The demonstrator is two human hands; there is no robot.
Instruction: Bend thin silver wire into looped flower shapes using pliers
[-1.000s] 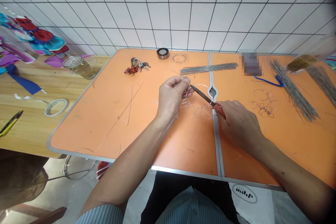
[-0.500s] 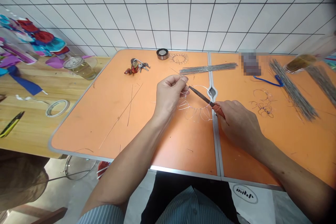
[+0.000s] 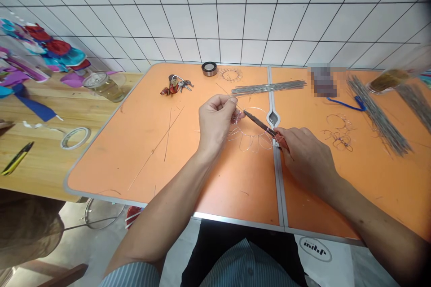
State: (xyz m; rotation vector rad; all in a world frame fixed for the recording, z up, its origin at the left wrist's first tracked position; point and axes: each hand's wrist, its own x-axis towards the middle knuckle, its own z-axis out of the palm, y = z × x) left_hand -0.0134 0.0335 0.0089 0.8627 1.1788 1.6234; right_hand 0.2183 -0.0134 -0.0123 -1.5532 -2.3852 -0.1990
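My left hand [image 3: 215, 123] is closed, thumb against fingers, pinching a thin wire ring [image 3: 249, 136] with petal-like loops along its lower edge. A loose wire end sticks up past the fingertips. In my right hand [image 3: 307, 157] is a pair of pliers [image 3: 258, 122] with dark narrow jaws and red-orange handles. The tips of the jaws meet the wire just right of my left fingertips; the exact grip is too small to make out. Behind the hands lies a bundle of straight wires [image 3: 269, 87].
On the orange folding table [image 3: 249, 206] lie keys [image 3: 178, 84], a tape roll [image 3: 209, 69], a finished-looking wire ring [image 3: 230, 74], small bent wires [image 3: 340, 138] and a thick wire bundle [image 3: 379, 114]. A wooden table at left holds a jar [image 3: 103, 86], white tape [image 3: 75, 138] and a cutter [image 3: 17, 158].
The wire ring has tilted a little, its loops now sitting slightly higher. Both hands keep nearly the same place and grip, and the whole view has shifted slightly.
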